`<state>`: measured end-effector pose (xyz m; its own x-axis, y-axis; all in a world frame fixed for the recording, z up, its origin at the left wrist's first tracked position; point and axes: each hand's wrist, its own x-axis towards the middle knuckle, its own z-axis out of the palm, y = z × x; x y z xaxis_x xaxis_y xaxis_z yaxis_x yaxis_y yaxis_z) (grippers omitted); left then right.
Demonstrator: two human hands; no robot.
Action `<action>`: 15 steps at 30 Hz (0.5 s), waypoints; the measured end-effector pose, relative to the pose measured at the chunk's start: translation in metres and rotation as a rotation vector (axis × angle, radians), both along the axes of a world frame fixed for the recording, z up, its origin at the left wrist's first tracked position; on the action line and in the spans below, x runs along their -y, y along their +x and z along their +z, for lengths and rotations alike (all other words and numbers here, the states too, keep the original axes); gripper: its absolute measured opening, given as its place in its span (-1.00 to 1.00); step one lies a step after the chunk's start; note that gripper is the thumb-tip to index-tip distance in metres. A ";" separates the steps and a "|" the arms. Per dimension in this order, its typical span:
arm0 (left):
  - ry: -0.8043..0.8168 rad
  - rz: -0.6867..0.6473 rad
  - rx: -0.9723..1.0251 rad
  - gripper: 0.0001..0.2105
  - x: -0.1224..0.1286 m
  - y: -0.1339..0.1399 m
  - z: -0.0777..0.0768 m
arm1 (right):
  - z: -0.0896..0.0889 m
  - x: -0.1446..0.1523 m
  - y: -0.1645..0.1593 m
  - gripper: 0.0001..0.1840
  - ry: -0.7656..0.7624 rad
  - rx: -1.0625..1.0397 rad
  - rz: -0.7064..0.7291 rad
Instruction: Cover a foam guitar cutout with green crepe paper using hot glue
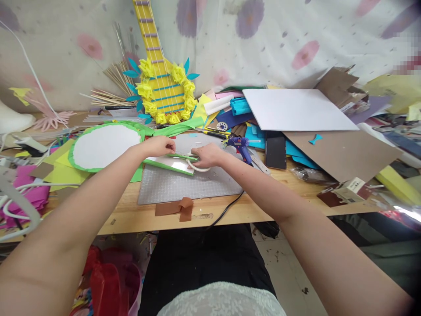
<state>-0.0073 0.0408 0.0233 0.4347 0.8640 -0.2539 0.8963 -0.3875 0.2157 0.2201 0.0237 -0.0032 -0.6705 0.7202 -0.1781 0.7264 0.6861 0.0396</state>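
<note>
My left hand (158,146) is closed in a pinch at the green crepe paper (174,156) along the far edge of a white strip of board (171,164). My right hand (208,155) is closed on a pair of scissors (199,169), whose cream handle loop shows below the fingers. The blades are mostly hidden along the green paper. The board strip has a green near edge and lies on a grey cutting mat (187,188). To the left lies a white oval panel (105,147) with a green paper border.
A yellow paper guitar (164,94) with yellow flowers leans against the back curtain. A blue glue gun (241,147) and a phone (275,150) lie right of the mat. White board (296,109) and brown card (342,151) cover the right side. Brown paper (174,208) lies near the front edge.
</note>
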 end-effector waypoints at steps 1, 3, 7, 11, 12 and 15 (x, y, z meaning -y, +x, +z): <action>-0.001 0.004 0.007 -0.77 0.000 0.001 0.000 | 0.000 0.000 0.001 -0.32 -0.005 0.000 -0.004; 0.002 0.010 0.018 -0.76 0.002 0.006 0.001 | -0.001 -0.001 0.003 -0.30 -0.016 -0.004 -0.014; -0.011 -0.004 0.031 -0.76 0.007 0.021 0.006 | 0.003 0.001 0.014 -0.28 -0.046 -0.032 -0.021; -0.032 -0.054 0.043 -0.77 0.009 0.041 0.010 | 0.009 0.007 0.029 -0.31 -0.105 -0.041 -0.027; -0.042 -0.073 0.046 -0.78 0.009 0.045 0.011 | 0.010 0.008 0.033 -0.30 -0.122 -0.031 -0.030; -0.080 -0.109 0.052 -0.79 0.005 0.056 0.010 | 0.010 0.012 0.040 -0.28 -0.132 0.002 -0.037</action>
<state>0.0486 0.0353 0.0337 0.5397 0.7885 -0.2949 0.8363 -0.4620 0.2954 0.2606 0.0119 0.0069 -0.6434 0.7148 -0.2741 0.7515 0.6580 -0.0481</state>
